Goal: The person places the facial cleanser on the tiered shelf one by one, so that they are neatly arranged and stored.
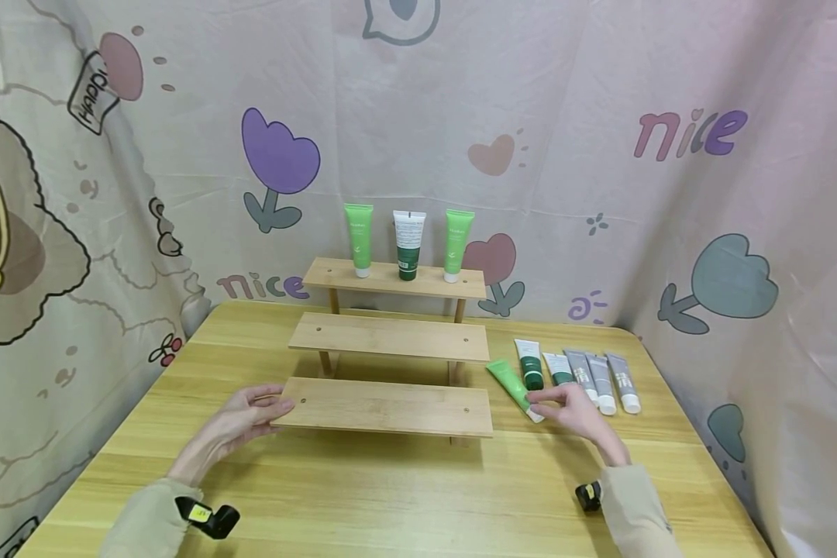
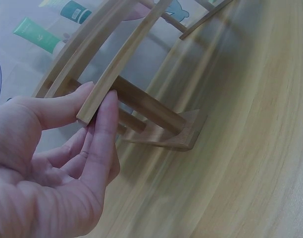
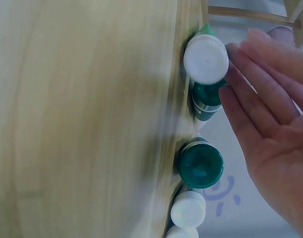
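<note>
My left hand (image 1: 240, 422) pinches the left end of the lowest board (image 1: 384, 407) of a three-tier wooden stand. In the left wrist view the thumb lies on one face of that board (image 2: 124, 62) and the fingers on the other. My right hand (image 1: 572, 411) is at the capped end of a green tube (image 1: 508, 380) lying on the table right of the stand. Its fingers (image 3: 255, 106) look nearly straight beside the tube's white cap (image 3: 206, 59). On the top board (image 1: 384, 277) stand two green tubes (image 1: 359, 236) with a white and dark green tube (image 1: 408, 244) between them.
Right of the green tube lie two white and dark green tubes (image 1: 530, 364) and several grey tubes (image 1: 622, 380) with white caps. The stand's middle board (image 1: 390, 337) has nothing on it. A printed cloth (image 1: 551, 101) hangs behind the wooden table (image 1: 390, 496).
</note>
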{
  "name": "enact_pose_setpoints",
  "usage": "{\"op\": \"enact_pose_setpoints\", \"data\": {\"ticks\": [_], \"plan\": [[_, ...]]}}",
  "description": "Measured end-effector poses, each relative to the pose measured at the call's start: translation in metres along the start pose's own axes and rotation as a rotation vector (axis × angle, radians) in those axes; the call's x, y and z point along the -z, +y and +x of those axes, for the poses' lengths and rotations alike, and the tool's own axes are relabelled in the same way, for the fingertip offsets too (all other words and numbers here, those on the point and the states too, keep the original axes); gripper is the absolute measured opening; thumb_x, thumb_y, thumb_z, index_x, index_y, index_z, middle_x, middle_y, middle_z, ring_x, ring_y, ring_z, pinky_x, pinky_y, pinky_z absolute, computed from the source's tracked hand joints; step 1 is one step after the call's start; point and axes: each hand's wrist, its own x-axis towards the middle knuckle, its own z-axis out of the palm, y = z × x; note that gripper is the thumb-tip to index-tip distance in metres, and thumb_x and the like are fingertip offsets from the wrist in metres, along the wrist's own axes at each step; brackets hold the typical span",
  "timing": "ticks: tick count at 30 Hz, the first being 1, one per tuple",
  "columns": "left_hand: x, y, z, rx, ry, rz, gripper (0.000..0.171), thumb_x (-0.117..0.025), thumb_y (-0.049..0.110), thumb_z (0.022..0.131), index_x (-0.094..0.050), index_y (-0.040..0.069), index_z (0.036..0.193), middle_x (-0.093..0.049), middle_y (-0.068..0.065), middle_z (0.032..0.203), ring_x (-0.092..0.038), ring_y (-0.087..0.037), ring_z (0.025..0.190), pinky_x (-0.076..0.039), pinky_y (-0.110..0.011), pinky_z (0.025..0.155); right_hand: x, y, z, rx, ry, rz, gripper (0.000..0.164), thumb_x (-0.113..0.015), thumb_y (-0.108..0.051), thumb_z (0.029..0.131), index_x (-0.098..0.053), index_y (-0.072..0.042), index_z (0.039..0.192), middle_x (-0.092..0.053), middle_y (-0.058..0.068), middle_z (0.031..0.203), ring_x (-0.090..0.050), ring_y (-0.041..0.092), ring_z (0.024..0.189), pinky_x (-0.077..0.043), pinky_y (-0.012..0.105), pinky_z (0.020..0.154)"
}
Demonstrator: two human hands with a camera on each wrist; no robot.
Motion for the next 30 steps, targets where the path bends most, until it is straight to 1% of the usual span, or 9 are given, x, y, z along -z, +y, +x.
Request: {"op": "enact_pose_setpoints", "data": {"ticks": [2,3,5,7,10,13,19,24,30], "plan": [[0.0,0.0,0.0,0.0,-0.001,-0.002,0.083,-0.06,0.018,0.102,-0.006,-0.022,0.151,-0.032,-0.043,0.149,-0.063,0.0,0.102,-0.061,-0.025,0.09,-0.001,0.0,0.002,-0.025,0.053,-0.002,0.014,-0.076,-0.01,0.088,-0.079,-0.002,0.099,-0.078,0.015,0.101,-0.074,0.021,0.093,-0.06,0.023,0.083],[0.0,0.0,0.0,0.0,-0.001,-0.003,0.082,-0.06,0.018,0.102,-0.006,-0.022,0.15,-0.031,-0.044,0.149,-0.063,0.0,0.102,-0.061,-0.025,0.09,-0.001,0.0,0.003,-0.039,0.08,0.0,0.013,-0.077,-0.01,0.087,-0.079,-0.002,0.097,-0.078,0.015,0.097,-0.073,0.015,0.088,-0.058,0.019,0.079],[0.0,0.001,-0.001,0.0,-0.001,0.0,0.082,-0.06,0.017,0.102,-0.006,-0.022,0.15,-0.032,-0.043,0.148,-0.063,0.0,0.102,-0.061,-0.026,0.09,-0.003,0.0,0.006,-0.08,0.132,0.007,0.011,-0.079,-0.01,0.085,-0.079,-0.002,0.093,-0.078,0.014,0.092,-0.07,0.005,0.08,-0.056,0.016,0.072],[-0.001,0.001,-0.001,0.0,0.0,0.001,0.082,-0.06,0.017,0.102,-0.006,-0.022,0.15,-0.034,-0.043,0.148,-0.063,0.0,0.102,-0.061,-0.026,0.09,-0.004,0.001,0.009,-0.112,0.16,0.013,0.011,-0.08,-0.009,0.084,-0.078,-0.001,0.091,-0.078,0.015,0.09,-0.069,0.002,0.076,-0.056,0.015,0.07],[-0.001,0.001,-0.001,-0.001,0.003,0.003,0.082,-0.06,0.017,0.102,-0.007,-0.022,0.15,-0.036,-0.042,0.147,-0.063,-0.001,0.102,-0.061,-0.026,0.09,-0.007,0.0,0.012,-0.141,0.171,0.012,0.011,-0.082,-0.008,0.082,-0.077,0.0,0.089,-0.077,0.016,0.089,-0.07,0.006,0.075,-0.056,0.015,0.069],[-0.001,0.001,-0.001,-0.001,0.003,0.002,0.082,-0.06,0.017,0.102,-0.007,-0.022,0.15,-0.037,-0.042,0.146,-0.063,-0.001,0.102,-0.061,-0.026,0.09,-0.009,0.0,0.013,-0.134,0.168,0.011,0.012,-0.083,-0.007,0.08,-0.076,0.0,0.087,-0.077,0.015,0.087,-0.071,0.011,0.075,-0.056,0.016,0.067],[-0.001,0.001,-0.001,0.0,0.004,0.002,0.082,-0.06,0.017,0.102,-0.007,-0.022,0.15,-0.039,-0.04,0.145,-0.063,-0.001,0.102,-0.061,-0.026,0.091,-0.011,0.0,0.015,-0.121,0.177,-0.026,0.015,-0.087,-0.008,0.076,-0.076,-0.003,0.084,-0.077,0.011,0.083,-0.07,0.011,0.072,-0.055,0.015,0.065],[-0.001,0.001,-0.001,-0.002,0.004,0.004,0.082,-0.061,0.017,0.102,-0.007,-0.022,0.15,-0.043,-0.038,0.144,-0.063,-0.002,0.102,-0.061,-0.026,0.091,-0.006,0.001,0.011,-0.135,0.122,0.016,0.018,-0.085,-0.004,0.076,-0.073,0.001,0.088,-0.076,0.015,0.086,-0.07,0.013,0.074,-0.057,0.016,0.066],[-0.001,0.001,0.0,-0.003,0.002,0.003,0.081,-0.06,0.017,0.102,-0.007,-0.022,0.15,-0.039,-0.041,0.145,-0.063,-0.002,0.103,-0.061,-0.027,0.091,0.0,0.001,0.007,-0.143,0.033,0.042,0.024,-0.083,-0.003,0.077,-0.071,0.006,0.097,-0.074,0.019,0.09,-0.069,0.016,0.079,-0.059,0.018,0.07]]}}
